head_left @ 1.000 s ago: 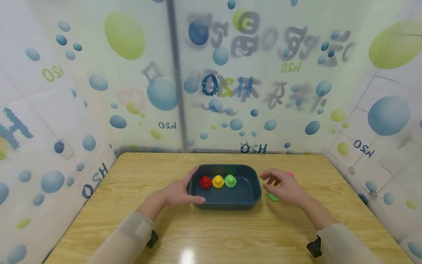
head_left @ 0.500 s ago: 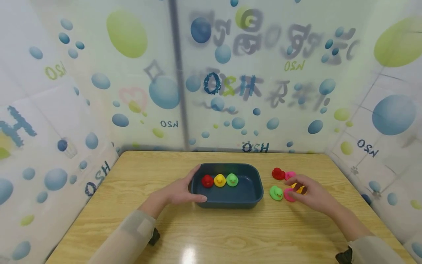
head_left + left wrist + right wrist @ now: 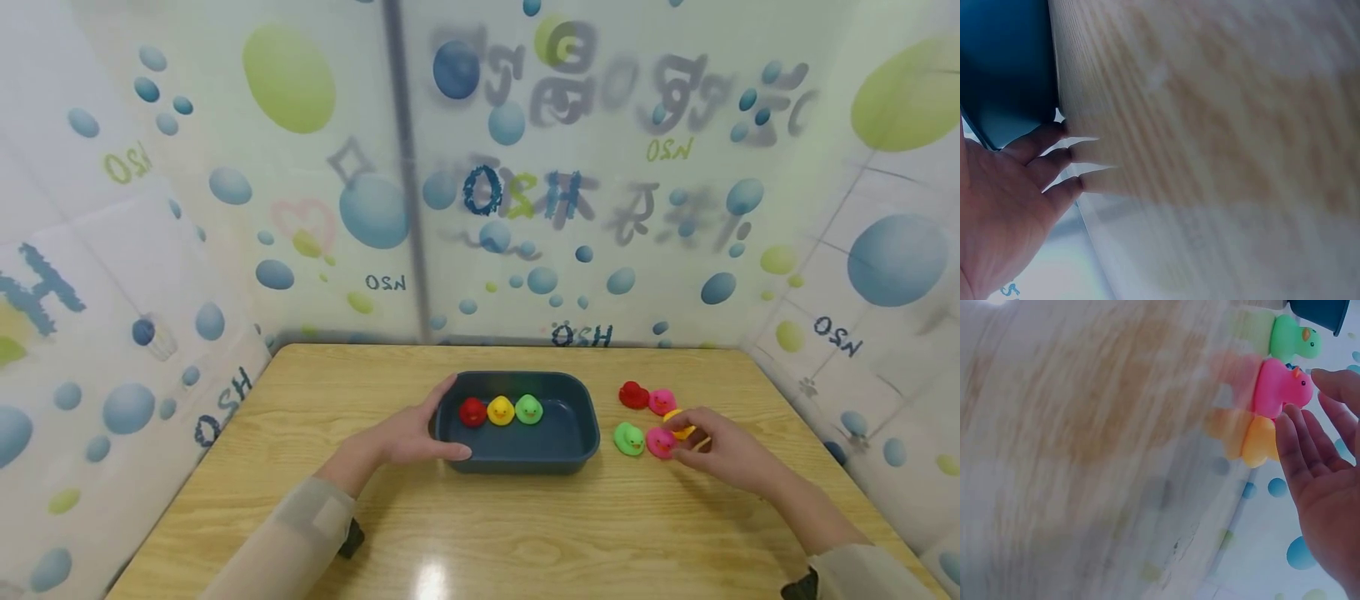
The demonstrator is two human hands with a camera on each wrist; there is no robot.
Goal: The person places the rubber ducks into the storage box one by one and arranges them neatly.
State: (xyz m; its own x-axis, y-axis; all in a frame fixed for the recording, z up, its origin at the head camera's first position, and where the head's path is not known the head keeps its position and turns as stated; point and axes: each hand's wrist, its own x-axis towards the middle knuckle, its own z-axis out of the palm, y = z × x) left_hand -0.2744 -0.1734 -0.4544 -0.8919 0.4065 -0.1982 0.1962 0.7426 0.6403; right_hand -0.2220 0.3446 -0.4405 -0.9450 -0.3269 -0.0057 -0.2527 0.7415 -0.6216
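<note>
My left hand [image 3: 405, 433] holds the left end of a dark blue plastic box [image 3: 517, 467], thumb along the front rim and fingers round the back corner. Inside stand a red rubber duck [image 3: 472, 412], a yellow duck [image 3: 500, 411] and a green duck [image 3: 528, 409] in a row. Right of the box, my right hand [image 3: 727, 450] reaches over a yellow duck [image 3: 1259, 442], partly hidden by its fingers, and a pink duck [image 3: 661, 442]. Thumb and fingers are apart, close to both; contact cannot be told.
A second green duck [image 3: 628, 439] stands between the box and the near pink duck. Behind lie a red duck [image 3: 633, 395] and another pink duck [image 3: 662, 402]. The wooden table [image 3: 360, 367] meets a bubble-patterned curtain [image 3: 315, 208] at its back and sides.
My right hand has moved right from the box's right edge to the loose ducks, uncovering the green, red and pink ones. My left hand stays on the box.
</note>
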